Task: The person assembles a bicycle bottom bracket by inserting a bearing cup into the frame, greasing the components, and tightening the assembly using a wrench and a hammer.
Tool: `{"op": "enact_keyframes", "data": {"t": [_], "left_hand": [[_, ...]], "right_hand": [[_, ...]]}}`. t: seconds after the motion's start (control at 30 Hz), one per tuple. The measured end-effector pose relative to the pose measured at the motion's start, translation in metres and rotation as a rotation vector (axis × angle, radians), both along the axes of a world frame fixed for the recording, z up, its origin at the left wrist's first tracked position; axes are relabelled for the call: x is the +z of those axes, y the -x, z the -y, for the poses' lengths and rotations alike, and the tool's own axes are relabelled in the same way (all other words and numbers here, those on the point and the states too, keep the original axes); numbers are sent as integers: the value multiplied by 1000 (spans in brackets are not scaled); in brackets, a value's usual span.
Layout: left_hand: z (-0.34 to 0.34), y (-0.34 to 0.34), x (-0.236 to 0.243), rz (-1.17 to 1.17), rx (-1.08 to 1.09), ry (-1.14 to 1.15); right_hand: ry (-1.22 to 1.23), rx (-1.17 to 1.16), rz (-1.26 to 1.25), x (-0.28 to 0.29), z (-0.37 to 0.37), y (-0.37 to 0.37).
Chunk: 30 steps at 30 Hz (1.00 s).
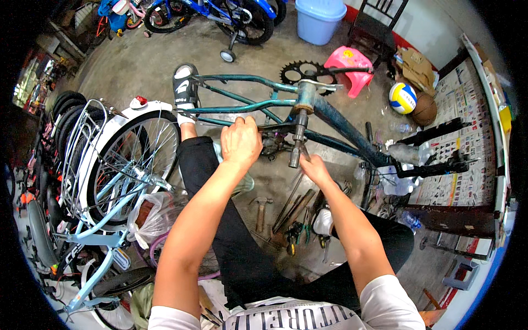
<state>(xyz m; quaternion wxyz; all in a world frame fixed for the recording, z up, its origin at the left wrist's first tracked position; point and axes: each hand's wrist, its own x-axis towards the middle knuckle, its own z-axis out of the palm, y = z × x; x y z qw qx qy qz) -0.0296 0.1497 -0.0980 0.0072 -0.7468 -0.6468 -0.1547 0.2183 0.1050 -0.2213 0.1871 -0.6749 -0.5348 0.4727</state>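
Note:
A dark teal bicycle frame (341,124) lies before me, its bottom bracket shell facing me. From the shell a grey, stepped metal cylinder (297,137) sticks out toward me. My left hand (241,141) is closed in a fist around a dark bar-like handle (270,128) that runs right to the cylinder. My right hand (314,168) is beside the cylinder's near end, fingers curled; what they hold, if anything, is hidden. On the frame's far side sits a black chainring (297,72) with a crank arm (355,70).
A hammer (261,212), pliers (302,232) and other tools lie on the floor between my legs. A light-blue bicycle (110,220) stands left. Beyond are a pink stool (352,69), a blue bin (319,25), a volleyball (403,98) and a basketball (424,110).

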Motion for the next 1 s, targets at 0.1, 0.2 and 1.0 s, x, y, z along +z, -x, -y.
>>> {"op": "enact_keyframes", "data": {"t": [0.1,0.2,1.0], "left_hand": [[-3,21,28,-150,-23,-107],[-5,25,80,-275,-74,-149],[14,-27,174,-521,-104,-83]], "right_hand": [[-217,44,208,36,34,-59],[-283,147,370,96,51,-114],[-723,429,790,219,38,-66]]}}
